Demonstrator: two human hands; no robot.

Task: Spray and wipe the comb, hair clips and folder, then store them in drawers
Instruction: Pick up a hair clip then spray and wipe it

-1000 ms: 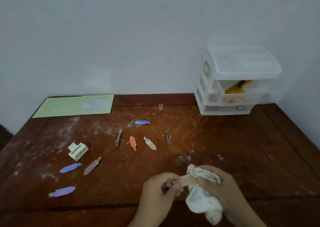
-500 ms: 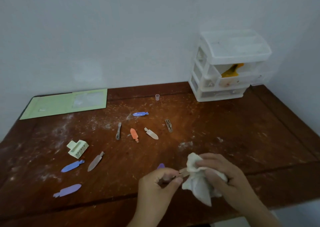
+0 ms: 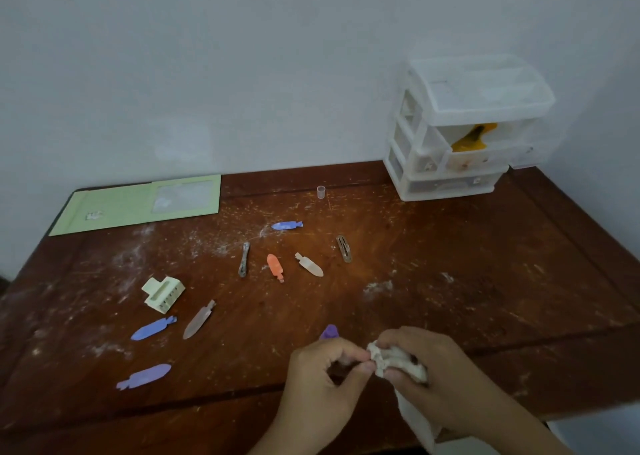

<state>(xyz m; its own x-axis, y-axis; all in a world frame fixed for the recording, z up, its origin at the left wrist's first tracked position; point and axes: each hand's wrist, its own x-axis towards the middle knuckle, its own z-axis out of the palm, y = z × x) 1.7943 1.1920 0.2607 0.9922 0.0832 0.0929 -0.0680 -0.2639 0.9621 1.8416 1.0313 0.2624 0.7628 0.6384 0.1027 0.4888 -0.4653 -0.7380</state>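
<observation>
Now my right hand [image 3: 433,368] bunches a cloth [image 3: 398,361] around a clip whose end my left hand [image 3: 322,378] pinches, above the desk [image 3: 450,298].

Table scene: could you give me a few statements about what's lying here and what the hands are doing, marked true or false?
1. The right hand grips a white cloth. True.
2. The green folder lies inside a drawer. False: it lies flat on the table's far left corner.
3. An orange clip lies between a metal clip and a pale clip. True.
4. The drawer unit stands at the near left. False: far right, by the wall.
5. The left hand lies flat on the table. False: its fingers are curled, pinching something at the cloth.
</observation>
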